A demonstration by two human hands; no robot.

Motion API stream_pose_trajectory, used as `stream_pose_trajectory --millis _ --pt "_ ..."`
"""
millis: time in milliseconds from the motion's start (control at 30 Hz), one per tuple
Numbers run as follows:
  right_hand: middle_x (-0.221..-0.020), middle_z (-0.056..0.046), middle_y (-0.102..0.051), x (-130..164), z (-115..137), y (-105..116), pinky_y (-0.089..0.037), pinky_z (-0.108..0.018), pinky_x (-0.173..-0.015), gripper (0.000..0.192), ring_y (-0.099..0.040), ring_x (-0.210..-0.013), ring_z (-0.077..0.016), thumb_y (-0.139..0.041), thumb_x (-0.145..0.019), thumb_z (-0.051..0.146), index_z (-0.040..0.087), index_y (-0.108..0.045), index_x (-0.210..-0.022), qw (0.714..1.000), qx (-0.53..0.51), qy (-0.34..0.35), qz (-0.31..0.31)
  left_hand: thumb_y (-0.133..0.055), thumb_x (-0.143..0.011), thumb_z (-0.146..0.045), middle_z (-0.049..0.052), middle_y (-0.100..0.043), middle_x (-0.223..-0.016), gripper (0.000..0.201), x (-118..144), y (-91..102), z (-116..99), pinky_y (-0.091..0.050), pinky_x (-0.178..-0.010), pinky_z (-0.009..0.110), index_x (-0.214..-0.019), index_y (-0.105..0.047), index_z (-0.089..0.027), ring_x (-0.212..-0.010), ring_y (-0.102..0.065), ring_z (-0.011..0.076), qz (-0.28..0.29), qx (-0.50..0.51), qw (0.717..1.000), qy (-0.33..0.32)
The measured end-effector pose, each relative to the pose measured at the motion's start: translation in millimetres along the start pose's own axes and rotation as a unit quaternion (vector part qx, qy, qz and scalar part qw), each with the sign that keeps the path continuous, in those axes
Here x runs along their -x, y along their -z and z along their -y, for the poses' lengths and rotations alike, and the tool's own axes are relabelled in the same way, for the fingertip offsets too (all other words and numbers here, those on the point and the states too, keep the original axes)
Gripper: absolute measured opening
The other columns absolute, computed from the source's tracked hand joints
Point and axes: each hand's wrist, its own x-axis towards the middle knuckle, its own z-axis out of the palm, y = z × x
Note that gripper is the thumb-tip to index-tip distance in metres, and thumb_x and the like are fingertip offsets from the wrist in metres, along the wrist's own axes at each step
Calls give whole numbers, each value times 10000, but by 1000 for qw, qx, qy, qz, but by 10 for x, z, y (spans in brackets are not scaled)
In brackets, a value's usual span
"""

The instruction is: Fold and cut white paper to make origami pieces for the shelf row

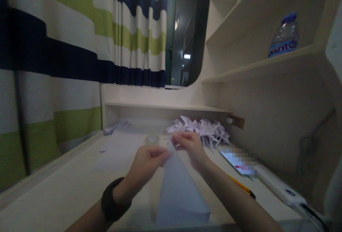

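Observation:
A white sheet of paper point(180, 193), folded into a long triangle, hangs over the desk's near edge with its narrow tip pointing away from me. My left hand point(149, 161), with a black band point(115, 199) on its wrist, pinches the left side of the paper just below the tip. At the tip itself, my right hand point(191, 146) holds the paper between thumb and fingers. Just behind my hands lies a pile of folded white paper pinwheels point(204, 128). A roll of clear tape point(152, 140) stands beyond my left hand.
Flat white paper point(121, 150) and paper strips point(116, 127) lie at the left back. On the right are a lit phone point(237, 162), a yellow-and-black pen point(242, 186) and a white power strip point(279, 185). A water bottle point(284, 36) stands on the shelf above.

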Motion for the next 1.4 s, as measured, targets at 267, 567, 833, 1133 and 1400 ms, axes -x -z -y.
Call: stream_pose_trajectory --millis 267,567,833,1133,1400 --pt "-587 -38 -659 -21 -22 -18 -420 -239 -511 316 -542 -506 -114 -761 -651 437 135 -677 -610 997 68 45 3 -671 -744 -387 25 -652 -565 257 -3 4 15 -448 -530 225 -647 -730 -156 -553 -579 142 19 8 1000 -4" --pt "-641 -59 -692 -26 -47 3 -447 -253 -547 233 -593 -571 -146 -687 -743 365 149 -704 -656 976 181 118 -2 -677 -729 -423 30 -638 -553 290 1 -1 15 -442 -529 236 -629 -726 -155 -552 -567 147 17 16 1000 10" --pt "-628 -56 -679 -21 -6 -8 -438 -251 -538 244 -582 -563 -144 -678 -741 368 146 -683 -638 977 174 124 -4 -683 -729 -406 23 -629 -533 277 6 -9 -16 -431 -508 226 -624 -725 -153 -527 -555 137 7 25 1000 4" --pt "-574 -25 -630 -65 -101 11 -411 -238 -526 243 -544 -542 -130 -649 -748 348 154 -652 -602 968 211 132 -9 -689 -711 -449 45 -659 -576 316 -18 -7 33 -463 -525 234 -638 -731 -145 -555 -576 150 33 34 999 21" --pt "-537 -20 -612 -243 -243 66 -410 -229 -499 295 -534 -491 -114 -665 -726 412 145 -651 -602 982 153 99 -57 -734 -663 -474 70 -669 -627 369 -126 14 207 -498 -560 262 -719 -747 -109 -570 -608 154 41 83 993 78"
